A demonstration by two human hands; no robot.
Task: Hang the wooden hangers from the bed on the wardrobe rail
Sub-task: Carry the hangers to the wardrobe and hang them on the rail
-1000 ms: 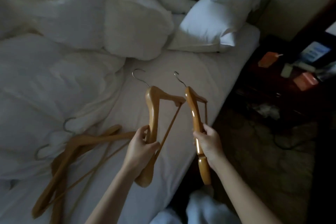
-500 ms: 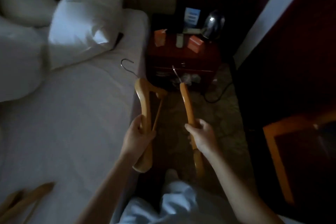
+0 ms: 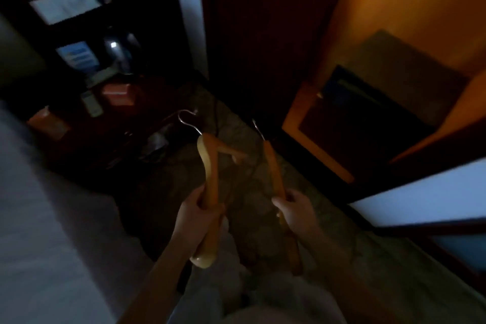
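Observation:
My left hand point(image 3: 196, 214) grips one wooden hanger point(image 3: 209, 166) by its arm, metal hook pointing up and away. My right hand point(image 3: 295, 209) grips a second wooden hanger point(image 3: 273, 166), seen edge-on with its hook up. Both hangers are held upright over the dark carpet, side by side and apart. The open wardrobe point(image 3: 381, 102) with warm orange wood lies ahead to the right; its rail is not visible. The white bed point(image 3: 44, 231) fills the lower left. The picture is dim and blurred.
A dark nightstand point(image 3: 105, 129) at left carries a kettle point(image 3: 118, 50), orange boxes and a card. A cable runs across the patterned carpet point(image 3: 263, 218). A dark wardrobe door panel point(image 3: 257, 34) stands ahead, and a pale panel point(image 3: 434, 197) sits at right.
My view has swung right from the bed and pillows toward the nightstand and wardrobe. Both hands keep their hangers; the hangers left on the bed are out of view.

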